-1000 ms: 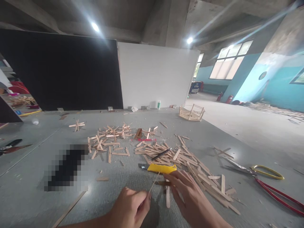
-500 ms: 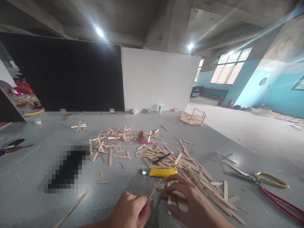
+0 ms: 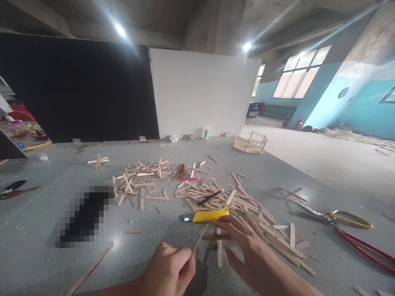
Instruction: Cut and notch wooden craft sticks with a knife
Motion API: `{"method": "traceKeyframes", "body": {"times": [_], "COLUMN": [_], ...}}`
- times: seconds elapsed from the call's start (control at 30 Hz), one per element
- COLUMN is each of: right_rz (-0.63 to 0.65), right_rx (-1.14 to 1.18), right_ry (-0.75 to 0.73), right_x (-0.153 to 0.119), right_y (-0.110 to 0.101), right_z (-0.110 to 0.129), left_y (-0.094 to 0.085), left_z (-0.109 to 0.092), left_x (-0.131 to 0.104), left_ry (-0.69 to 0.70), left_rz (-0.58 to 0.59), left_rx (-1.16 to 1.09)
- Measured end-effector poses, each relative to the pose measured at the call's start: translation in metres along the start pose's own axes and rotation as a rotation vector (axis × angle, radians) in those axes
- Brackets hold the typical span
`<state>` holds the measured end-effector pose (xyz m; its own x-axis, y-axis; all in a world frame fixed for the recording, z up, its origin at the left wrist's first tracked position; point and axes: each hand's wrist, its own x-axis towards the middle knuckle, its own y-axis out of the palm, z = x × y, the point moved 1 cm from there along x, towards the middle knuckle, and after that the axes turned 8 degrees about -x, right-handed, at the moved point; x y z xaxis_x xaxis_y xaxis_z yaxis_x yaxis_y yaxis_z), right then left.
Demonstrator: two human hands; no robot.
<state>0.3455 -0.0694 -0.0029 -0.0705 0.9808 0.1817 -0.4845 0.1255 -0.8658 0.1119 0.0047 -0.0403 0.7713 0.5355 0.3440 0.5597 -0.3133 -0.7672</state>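
Observation:
At the bottom middle, my left hand (image 3: 171, 267) is closed on a thin wooden stick (image 3: 201, 237) that points up and to the right. My right hand (image 3: 247, 250) is beside it with fingers apart, thumb and fingers over the table near a pale stick (image 3: 219, 253) and a brownish strip (image 3: 212, 237). Nothing shows gripped between its fingers. Just beyond the fingertips lies a yellow-handled cutter (image 3: 210, 215). A pile of wooden sticks (image 3: 253, 216) spreads beyond and to the right of my right hand, with a black pen (image 3: 210, 197) on it.
Scissors with red and yellow handles (image 3: 333, 222) lie at the right. A small stick frame (image 3: 249, 143) stands near the far edge of the grey table (image 3: 148, 250). More sticks (image 3: 148, 170) lie at the middle left. Black and white panels (image 3: 200, 90) stand behind.
My right hand has lifted slightly and moved right, with thumb and fingers off the pale stick, which now shows more fully. My left hand still holds its stick. The view has tilted a little.

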Motion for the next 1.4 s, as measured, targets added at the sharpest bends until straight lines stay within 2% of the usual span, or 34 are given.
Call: {"method": "traceKeyframes", "body": {"times": [0.17,0.3,0.43,0.6,0.73,0.9,1.0,1.17,1.3,1.4], "right_rz": [0.061,-0.027,0.094,0.008,0.068,-0.035,0.027,-0.065,0.034,-0.039], "right_rx": [0.068,0.014,0.068,0.007,0.043,0.018,0.014,-0.042,0.005,-0.058], "right_ry": [0.052,0.030,0.085,0.028,0.039,-0.046,0.004,-0.014,0.071,0.061], "right_x": [-0.005,-0.004,-0.003,-0.003,-0.004,-0.005,-0.006,-0.005,-0.004,-0.005], "right_y": [0.004,0.001,-0.002,0.001,0.002,0.003,0.007,0.008,0.004,0.003], "right_z": [-0.004,-0.001,0.005,0.004,0.005,0.002,-0.002,0.000,0.004,0.002], "left_y": [-0.004,-0.004,-0.003,-0.002,-0.002,0.000,0.001,0.000,-0.001,-0.001], "left_z": [-0.004,-0.005,-0.004,-0.004,-0.003,0.000,0.002,0.000,0.000,0.000], "left_x": [0.000,0.001,0.002,0.000,-0.001,-0.002,-0.002,-0.002,-0.002,-0.001], "left_ry": [-0.068,-0.065,-0.096,-0.051,-0.036,-0.040,-0.038,-0.036,-0.038,-0.032], "left_rz": [0.030,0.029,0.025,0.006,0.003,-0.011,-0.026,-0.013,-0.004,-0.013], "left_rx": [-0.022,-0.049,-0.061,-0.070,-0.078,-0.060,-0.058,-0.069,-0.071,-0.056]}}
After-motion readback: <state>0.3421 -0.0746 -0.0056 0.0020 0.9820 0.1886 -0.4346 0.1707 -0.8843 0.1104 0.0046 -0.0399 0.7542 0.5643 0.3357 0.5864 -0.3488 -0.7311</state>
